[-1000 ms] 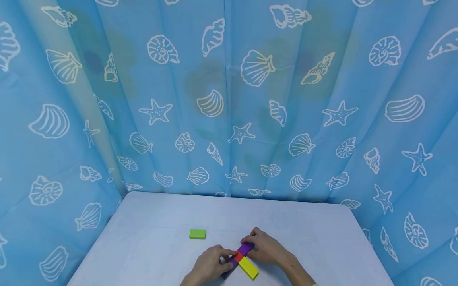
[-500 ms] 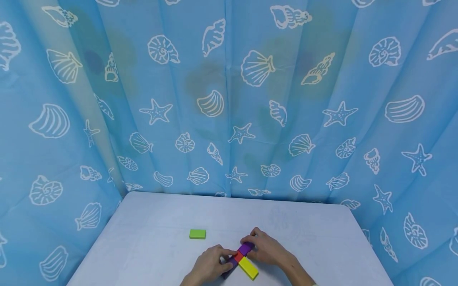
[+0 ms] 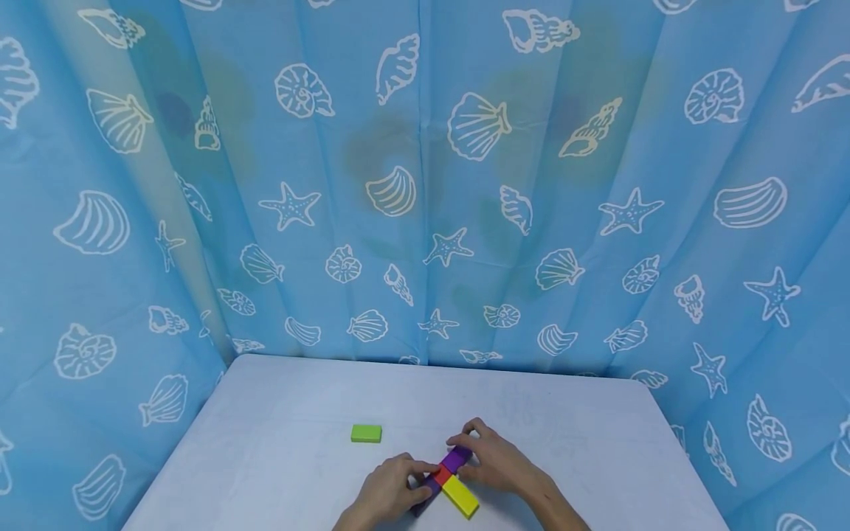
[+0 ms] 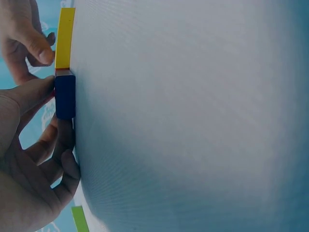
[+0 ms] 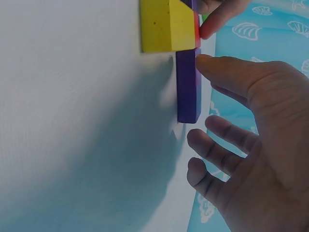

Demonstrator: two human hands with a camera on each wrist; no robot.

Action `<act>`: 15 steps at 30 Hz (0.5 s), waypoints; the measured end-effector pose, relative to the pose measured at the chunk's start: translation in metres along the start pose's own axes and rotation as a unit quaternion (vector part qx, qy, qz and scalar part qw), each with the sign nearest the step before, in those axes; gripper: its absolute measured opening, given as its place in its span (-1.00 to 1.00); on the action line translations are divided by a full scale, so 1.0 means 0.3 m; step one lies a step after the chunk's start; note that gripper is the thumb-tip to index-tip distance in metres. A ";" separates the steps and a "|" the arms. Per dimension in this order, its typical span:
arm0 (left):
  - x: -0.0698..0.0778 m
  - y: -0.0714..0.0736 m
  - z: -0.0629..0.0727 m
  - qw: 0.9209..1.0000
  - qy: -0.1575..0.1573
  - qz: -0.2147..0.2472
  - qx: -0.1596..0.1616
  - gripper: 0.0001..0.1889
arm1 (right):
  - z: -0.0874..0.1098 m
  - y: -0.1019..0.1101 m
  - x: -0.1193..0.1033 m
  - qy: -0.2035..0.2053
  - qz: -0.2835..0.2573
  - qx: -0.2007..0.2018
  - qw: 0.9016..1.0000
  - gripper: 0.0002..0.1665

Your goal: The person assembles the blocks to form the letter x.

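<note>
In the head view, two purple blocks and a small red block (image 3: pixel 441 476) form a slanting row on the white table. A yellow block (image 3: pixel 461 497) juts from the red one toward the near right. My left hand (image 3: pixel 387 488) pinches the near purple block (image 3: pixel 426 504), its index fingertip at the red block. At the far purple block (image 3: pixel 456 459) is my right hand (image 3: pixel 496 461), index finger near its far end. In the right wrist view, that hand's thumb lies by the block's top edge and its other fingers are loosely bent, apart from it.
A light green block (image 3: pixel 367 434) lies by itself to the left, beyond my left hand. The white table (image 3: pixel 279 442) reaches back to a blue curtain (image 3: pixel 425 221) with white shells and starfish, which surrounds it on three sides.
My right hand has shifted slightly up and away, its thumb loosening from the far purple block, more of which shows. The left hand and the blocks stay put.
</note>
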State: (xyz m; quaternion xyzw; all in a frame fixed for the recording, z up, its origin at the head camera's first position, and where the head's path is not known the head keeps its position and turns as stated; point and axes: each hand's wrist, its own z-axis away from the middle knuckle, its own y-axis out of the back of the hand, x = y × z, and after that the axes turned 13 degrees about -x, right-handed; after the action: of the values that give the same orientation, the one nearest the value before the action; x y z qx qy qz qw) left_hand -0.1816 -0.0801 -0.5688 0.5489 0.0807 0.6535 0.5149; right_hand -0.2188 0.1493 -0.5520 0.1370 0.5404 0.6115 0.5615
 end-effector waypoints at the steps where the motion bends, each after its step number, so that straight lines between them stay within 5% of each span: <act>1: -0.001 -0.001 -0.001 1.000 0.001 0.000 -0.001 -0.64 | 0.003 0.001 -0.003 0.001 0.001 0.000 1.000 -0.44; 15: 0.000 0.004 0.000 1.000 0.000 0.005 -0.004 -0.63 | 0.032 -0.020 -0.030 -0.007 -0.008 -0.031 0.999 -0.50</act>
State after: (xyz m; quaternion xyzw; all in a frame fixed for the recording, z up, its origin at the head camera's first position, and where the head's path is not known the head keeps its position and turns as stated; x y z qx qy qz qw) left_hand -0.1824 -0.0806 -0.5679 0.5470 0.0757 0.6565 0.5138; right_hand -0.2050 0.1453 -0.5493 0.1196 0.5182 0.6228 0.5739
